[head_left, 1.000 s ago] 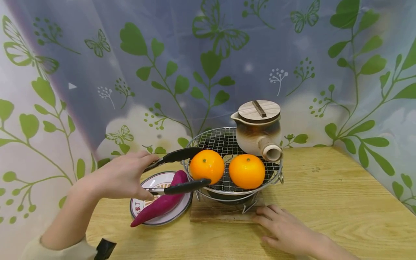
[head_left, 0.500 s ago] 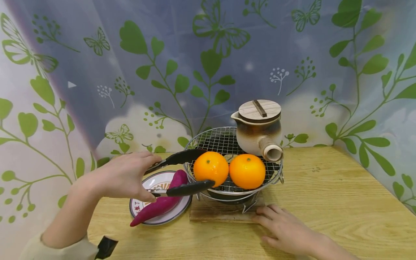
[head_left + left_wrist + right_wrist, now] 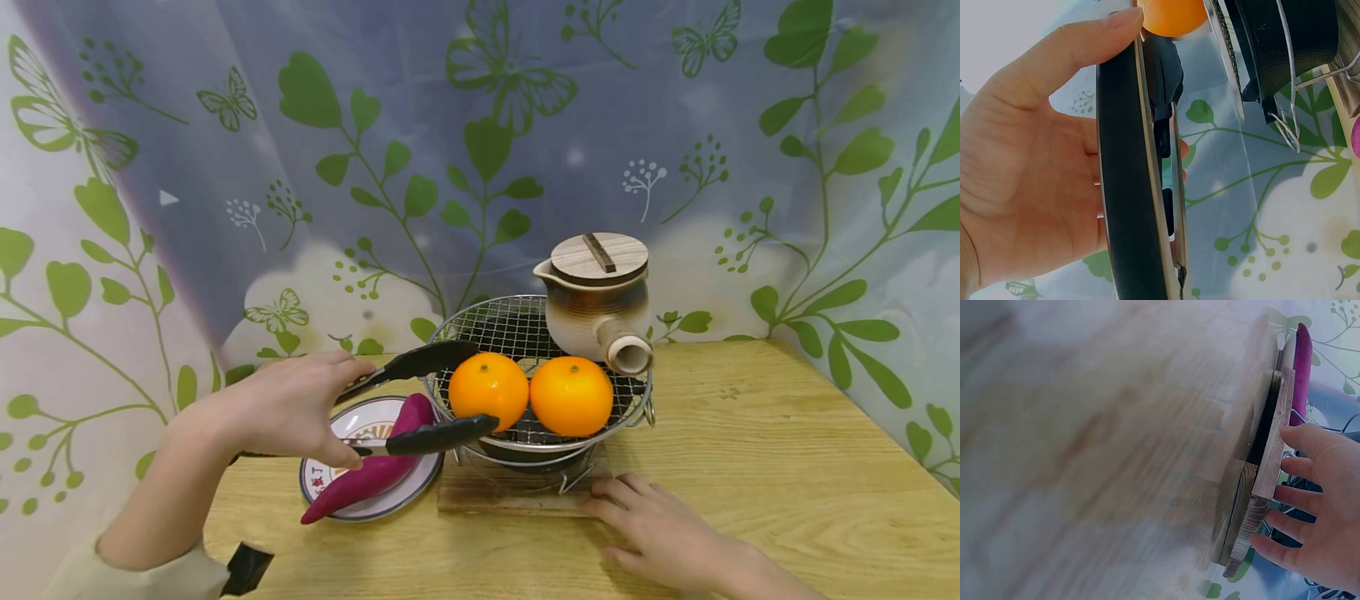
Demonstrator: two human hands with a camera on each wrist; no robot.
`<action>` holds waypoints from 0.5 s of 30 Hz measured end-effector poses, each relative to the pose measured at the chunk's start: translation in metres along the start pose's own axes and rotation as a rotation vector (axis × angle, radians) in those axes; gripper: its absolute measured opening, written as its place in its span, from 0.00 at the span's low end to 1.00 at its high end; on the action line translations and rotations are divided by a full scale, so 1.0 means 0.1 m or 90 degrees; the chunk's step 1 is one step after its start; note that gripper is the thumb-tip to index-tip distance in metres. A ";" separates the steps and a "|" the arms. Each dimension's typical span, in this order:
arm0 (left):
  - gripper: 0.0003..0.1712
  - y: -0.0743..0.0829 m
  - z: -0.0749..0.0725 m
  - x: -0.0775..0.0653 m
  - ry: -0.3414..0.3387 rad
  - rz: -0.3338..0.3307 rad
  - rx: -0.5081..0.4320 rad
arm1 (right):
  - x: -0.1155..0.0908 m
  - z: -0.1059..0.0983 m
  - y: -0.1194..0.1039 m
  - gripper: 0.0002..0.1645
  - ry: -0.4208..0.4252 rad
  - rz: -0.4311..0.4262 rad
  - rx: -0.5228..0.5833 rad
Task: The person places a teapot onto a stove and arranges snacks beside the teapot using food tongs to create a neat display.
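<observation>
My left hand (image 3: 288,410) grips black-and-steel tongs (image 3: 423,437), thumb on one arm and fingers on the other, as the left wrist view also shows. The spread tong heads lie at the left orange (image 3: 489,392), one behind its left side, the other across its lower front. Beside it, apparently touching, is the right orange (image 3: 572,397). Both sit on a round wire grill (image 3: 510,321). My right hand (image 3: 660,529) rests with extended fingers at the right corner of the wooden board (image 3: 510,492) under the grill; its fingertips touch the board (image 3: 1269,462) in the right wrist view.
A clay pot (image 3: 592,308) with a wooden lid and side handle stands at the grill's back right. Left of the grill, a purple sweet potato (image 3: 375,471) lies on a plate (image 3: 330,500) under the tongs. A patterned curtain (image 3: 420,150) hangs behind the wooden table (image 3: 787,467).
The left orange has shifted right along the grill, closing the gap to the other orange. The left hand and tongs moved slightly right with it. The right hand stayed in place.
</observation>
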State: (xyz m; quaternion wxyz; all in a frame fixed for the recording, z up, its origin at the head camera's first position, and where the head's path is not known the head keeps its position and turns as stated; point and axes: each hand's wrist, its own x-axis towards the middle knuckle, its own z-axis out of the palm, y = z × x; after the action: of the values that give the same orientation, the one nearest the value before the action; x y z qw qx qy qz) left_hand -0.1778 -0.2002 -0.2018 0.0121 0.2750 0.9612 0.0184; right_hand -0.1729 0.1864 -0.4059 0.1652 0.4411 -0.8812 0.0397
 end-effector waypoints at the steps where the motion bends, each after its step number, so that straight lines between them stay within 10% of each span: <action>1: 0.53 0.00 0.00 0.00 0.000 0.000 0.000 | 0.00 0.00 0.00 0.28 -0.001 0.001 0.002; 15: 0.52 -0.01 0.01 -0.03 0.013 -0.009 -0.013 | -0.01 0.02 0.01 0.28 0.005 -0.001 -0.002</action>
State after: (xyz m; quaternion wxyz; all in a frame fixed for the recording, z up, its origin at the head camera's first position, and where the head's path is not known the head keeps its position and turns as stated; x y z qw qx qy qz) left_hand -0.1757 -0.2027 -0.2028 0.0051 0.2682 0.9629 0.0306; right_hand -0.1738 0.1870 -0.4079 0.1689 0.4413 -0.8804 0.0400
